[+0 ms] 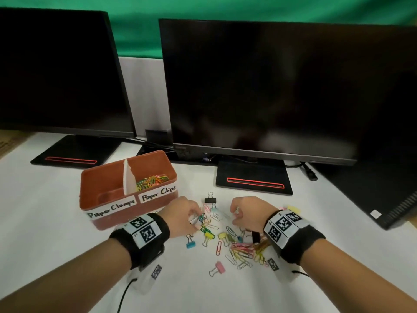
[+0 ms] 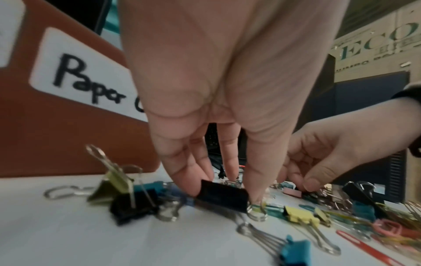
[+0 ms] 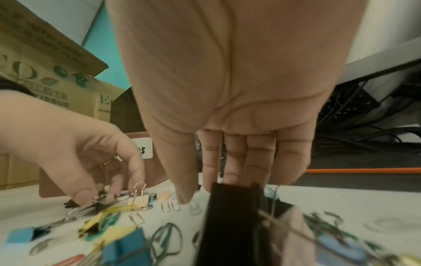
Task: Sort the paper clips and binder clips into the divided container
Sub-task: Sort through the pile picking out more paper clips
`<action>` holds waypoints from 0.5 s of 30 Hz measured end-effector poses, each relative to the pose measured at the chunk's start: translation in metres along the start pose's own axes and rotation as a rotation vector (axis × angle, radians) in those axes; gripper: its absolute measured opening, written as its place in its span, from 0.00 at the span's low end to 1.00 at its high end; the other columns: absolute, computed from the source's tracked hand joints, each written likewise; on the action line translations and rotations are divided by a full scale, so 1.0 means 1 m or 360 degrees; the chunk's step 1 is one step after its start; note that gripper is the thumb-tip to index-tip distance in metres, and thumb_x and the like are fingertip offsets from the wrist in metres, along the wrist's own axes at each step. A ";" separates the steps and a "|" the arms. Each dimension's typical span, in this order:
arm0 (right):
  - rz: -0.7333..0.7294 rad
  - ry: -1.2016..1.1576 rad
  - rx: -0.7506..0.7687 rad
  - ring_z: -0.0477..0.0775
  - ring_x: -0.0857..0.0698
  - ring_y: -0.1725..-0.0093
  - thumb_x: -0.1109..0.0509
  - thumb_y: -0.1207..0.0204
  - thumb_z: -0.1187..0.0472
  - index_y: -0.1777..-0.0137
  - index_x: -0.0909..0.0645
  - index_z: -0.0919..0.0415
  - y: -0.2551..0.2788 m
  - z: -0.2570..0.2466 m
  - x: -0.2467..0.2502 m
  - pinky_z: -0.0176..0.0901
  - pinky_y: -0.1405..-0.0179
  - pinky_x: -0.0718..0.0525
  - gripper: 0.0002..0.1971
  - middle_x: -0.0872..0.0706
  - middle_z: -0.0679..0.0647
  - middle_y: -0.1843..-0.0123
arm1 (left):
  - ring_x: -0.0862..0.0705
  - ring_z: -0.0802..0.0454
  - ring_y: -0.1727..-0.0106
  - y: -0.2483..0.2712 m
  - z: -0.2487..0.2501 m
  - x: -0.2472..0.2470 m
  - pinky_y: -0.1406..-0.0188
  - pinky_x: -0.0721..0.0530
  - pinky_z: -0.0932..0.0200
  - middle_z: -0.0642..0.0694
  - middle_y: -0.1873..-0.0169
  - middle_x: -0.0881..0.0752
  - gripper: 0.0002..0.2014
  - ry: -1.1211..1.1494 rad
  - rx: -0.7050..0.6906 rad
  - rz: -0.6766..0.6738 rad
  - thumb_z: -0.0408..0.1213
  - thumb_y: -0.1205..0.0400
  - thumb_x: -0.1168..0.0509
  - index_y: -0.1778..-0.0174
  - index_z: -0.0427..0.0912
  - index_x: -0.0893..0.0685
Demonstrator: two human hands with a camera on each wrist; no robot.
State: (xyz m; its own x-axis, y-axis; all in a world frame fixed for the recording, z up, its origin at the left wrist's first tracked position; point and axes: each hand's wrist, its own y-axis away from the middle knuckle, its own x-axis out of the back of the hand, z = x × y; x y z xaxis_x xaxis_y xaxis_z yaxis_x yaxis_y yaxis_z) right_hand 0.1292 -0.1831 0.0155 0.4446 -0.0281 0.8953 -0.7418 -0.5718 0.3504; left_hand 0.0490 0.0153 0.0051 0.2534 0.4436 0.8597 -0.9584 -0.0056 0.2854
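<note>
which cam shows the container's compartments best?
Head view: it looks down into the container, showing the divider, paper clips in the right half and both labels. Left wrist shows only its outer wall and one label; right wrist, a blurred corner behind the left hand.

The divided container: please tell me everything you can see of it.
The divided container is a terracotta-coloured, plastic-looking rectangular box with rounded corners, standing upright on the white table left of the loose clips. A white divider splits it in two. The white front labels read "Paper Clamps" and "Paper Clips". The "Paper Clips" side holds coloured paper clips; the other looks empty. The left hand works just beside it; contact cannot be told.
</note>
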 end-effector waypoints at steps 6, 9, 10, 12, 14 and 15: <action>0.0048 0.0005 -0.0048 0.54 0.21 0.37 0.29 0.26 0.49 0.35 0.24 0.56 -0.019 -0.027 -0.003 0.43 0.39 0.23 0.22 0.20 0.53 0.37 | 0.20 0.55 0.42 0.018 -0.021 0.017 0.44 0.20 0.65 0.52 0.39 0.19 0.20 -0.0028 0.0074 0.0122 0.41 0.26 0.27 0.38 0.51 0.19; -0.0069 0.0057 -0.0132 0.56 0.20 0.37 0.24 0.30 0.48 0.34 0.25 0.61 -0.027 -0.041 -0.003 0.45 0.38 0.20 0.28 0.19 0.56 0.37 | 0.23 0.54 0.38 0.024 -0.019 0.016 0.38 0.24 0.63 0.53 0.38 0.21 0.17 -0.0142 0.0017 0.0223 0.43 0.25 0.29 0.39 0.52 0.18; -0.0088 0.0082 -0.0139 0.57 0.19 0.37 0.23 0.31 0.48 0.34 0.25 0.62 -0.030 -0.044 -0.002 0.46 0.38 0.20 0.29 0.19 0.57 0.36 | 0.22 0.55 0.38 0.024 -0.016 0.014 0.38 0.23 0.62 0.52 0.40 0.20 0.16 -0.0120 -0.0021 0.0255 0.44 0.24 0.29 0.40 0.52 0.17; -0.0090 0.0132 -0.0138 0.58 0.19 0.36 0.22 0.32 0.51 0.33 0.25 0.64 -0.035 -0.048 -0.001 0.46 0.38 0.20 0.30 0.18 0.58 0.36 | 0.20 0.56 0.40 0.021 -0.007 0.008 0.39 0.20 0.61 0.51 0.43 0.18 0.15 -0.0077 -0.0092 0.0273 0.44 0.24 0.30 0.40 0.50 0.17; -0.0075 0.0160 -0.0118 0.59 0.18 0.37 0.21 0.32 0.55 0.34 0.23 0.65 -0.039 -0.050 -0.004 0.46 0.40 0.19 0.28 0.18 0.59 0.37 | 0.18 0.55 0.43 0.014 0.001 -0.001 0.39 0.18 0.57 0.51 0.44 0.17 0.16 -0.0072 -0.0107 0.0208 0.45 0.23 0.31 0.39 0.50 0.17; -0.0061 0.0171 -0.0104 0.58 0.17 0.38 0.21 0.32 0.56 0.35 0.22 0.65 -0.040 -0.051 -0.006 0.45 0.41 0.18 0.27 0.17 0.59 0.38 | 0.18 0.54 0.43 0.010 0.004 -0.007 0.39 0.18 0.54 0.51 0.44 0.18 0.16 -0.0089 -0.0102 0.0168 0.45 0.23 0.31 0.39 0.50 0.17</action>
State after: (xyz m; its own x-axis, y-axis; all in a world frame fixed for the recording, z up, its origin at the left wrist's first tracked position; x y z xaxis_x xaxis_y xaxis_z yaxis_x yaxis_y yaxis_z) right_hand 0.1308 -0.1181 0.0105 0.4196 0.0824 0.9040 -0.7581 -0.5158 0.3989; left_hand 0.0381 0.0084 0.0042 0.1556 0.3929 0.9063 -0.9862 0.0086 0.1656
